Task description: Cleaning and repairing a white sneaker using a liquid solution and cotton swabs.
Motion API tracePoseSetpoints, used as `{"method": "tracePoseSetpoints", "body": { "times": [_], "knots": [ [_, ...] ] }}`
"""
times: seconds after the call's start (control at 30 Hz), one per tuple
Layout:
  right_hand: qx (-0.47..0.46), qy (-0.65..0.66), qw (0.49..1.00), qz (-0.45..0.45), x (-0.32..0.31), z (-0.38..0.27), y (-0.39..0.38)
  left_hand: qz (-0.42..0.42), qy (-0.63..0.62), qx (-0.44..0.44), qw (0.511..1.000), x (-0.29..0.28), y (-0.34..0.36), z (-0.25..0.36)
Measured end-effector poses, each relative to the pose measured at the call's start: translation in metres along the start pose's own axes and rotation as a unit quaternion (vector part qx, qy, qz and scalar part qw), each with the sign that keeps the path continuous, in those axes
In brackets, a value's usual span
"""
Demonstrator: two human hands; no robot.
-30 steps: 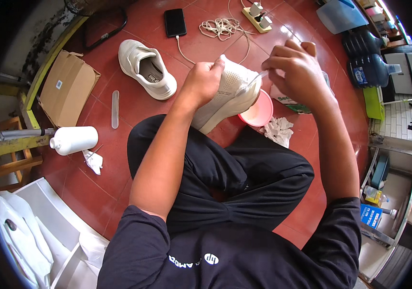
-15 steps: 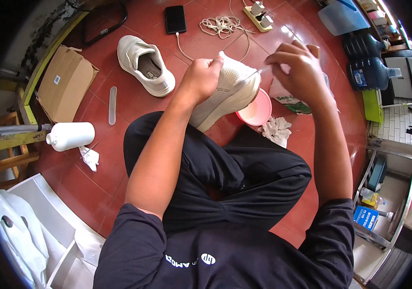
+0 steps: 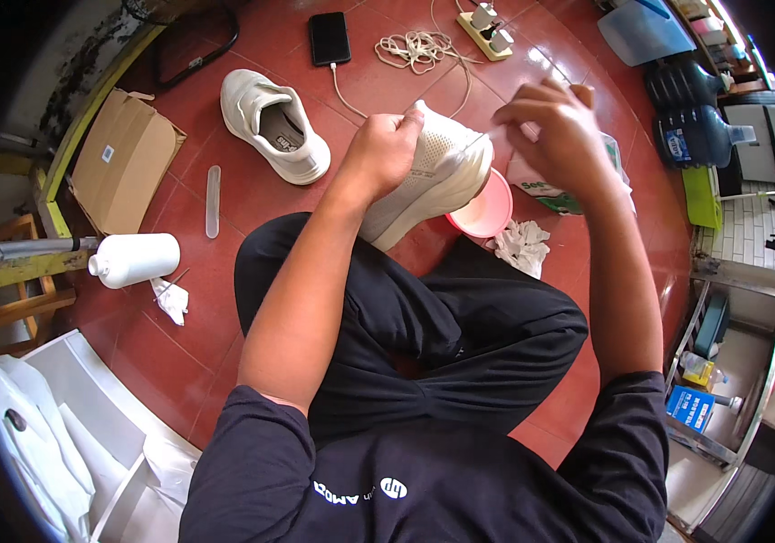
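My left hand (image 3: 380, 156) is closed on the upper edge of an off-white sneaker (image 3: 408, 195), holding it tilted above my crossed legs. My right hand (image 3: 558, 128), smeared by motion, pinches a thin pale brush-like tool (image 3: 476, 145). The tool's far end meets the sneaker's side near the sole; its exact kind is too blurred to make out. Partly behind the sneaker sits a pink bowl (image 3: 494, 206) with pale contents. A matching sneaker (image 3: 265, 127) rests on the floor to the left, its opening upward.
Crumpled tissue (image 3: 521, 246) and a white-and-green packet (image 3: 532, 184) lie right of the bowl. To the left are a cardboard box (image 3: 125, 158), a clear strip (image 3: 213, 201) and a white bottle (image 3: 137, 259). A phone (image 3: 330, 38), cable (image 3: 419, 50) and power strip (image 3: 487, 36) lie ahead.
The sneaker and my left hand have shifted only slightly. My right hand has moved a little to the left, keeping the thin tool at the sneaker's side.
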State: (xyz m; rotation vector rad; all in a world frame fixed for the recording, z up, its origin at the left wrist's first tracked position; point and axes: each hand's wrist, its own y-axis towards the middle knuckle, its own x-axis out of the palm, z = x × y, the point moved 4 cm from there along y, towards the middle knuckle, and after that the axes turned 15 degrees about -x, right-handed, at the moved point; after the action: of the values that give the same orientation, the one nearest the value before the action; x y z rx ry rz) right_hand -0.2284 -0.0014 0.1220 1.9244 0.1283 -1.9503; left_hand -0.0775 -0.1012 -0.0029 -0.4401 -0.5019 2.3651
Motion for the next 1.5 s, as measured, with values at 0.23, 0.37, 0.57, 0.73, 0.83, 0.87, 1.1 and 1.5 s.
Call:
{"method": "tracePoseSetpoints", "body": {
  "times": [0.23, 0.37, 0.57, 0.73, 0.83, 0.87, 1.1, 1.5],
  "knots": [
    [0.058, 0.087, 0.994, 0.001, 0.019, 0.019, -0.011, -0.01, -0.042, 0.01, 0.999, 0.002, 0.0, -0.001],
    [0.101, 0.145, 0.984, -0.021, 0.024, 0.021, -0.01, -0.018, -0.047, 0.011, 0.999, -0.001, 0.0, -0.001],
    [0.139, 0.173, 0.975, -0.023, 0.028, 0.033, -0.016, -0.03, -0.064, 0.004, 0.997, 0.004, 0.003, -0.002],
    [0.113, 0.181, 0.976, -0.035, 0.029, 0.025, -0.015, -0.033, -0.083, 0.014, 0.996, 0.004, 0.003, -0.002],
    [0.15, 0.164, 0.975, 0.02, 0.021, 0.041, -0.015, -0.028, -0.055, -0.003, 0.998, 0.004, 0.001, -0.003],
    [0.15, 0.164, 0.975, 0.02, 0.024, 0.037, -0.017, -0.026, -0.058, 0.003, 0.998, 0.004, 0.001, -0.004],
    [0.155, 0.2, 0.967, -0.033, 0.027, 0.029, -0.018, -0.016, -0.054, 0.015, 0.998, 0.003, -0.001, -0.001],
    [0.2, 0.262, 0.943, -0.038, 0.036, 0.028, -0.02, -0.016, -0.068, 0.004, 0.998, 0.002, -0.006, 0.002]
  ]
}}
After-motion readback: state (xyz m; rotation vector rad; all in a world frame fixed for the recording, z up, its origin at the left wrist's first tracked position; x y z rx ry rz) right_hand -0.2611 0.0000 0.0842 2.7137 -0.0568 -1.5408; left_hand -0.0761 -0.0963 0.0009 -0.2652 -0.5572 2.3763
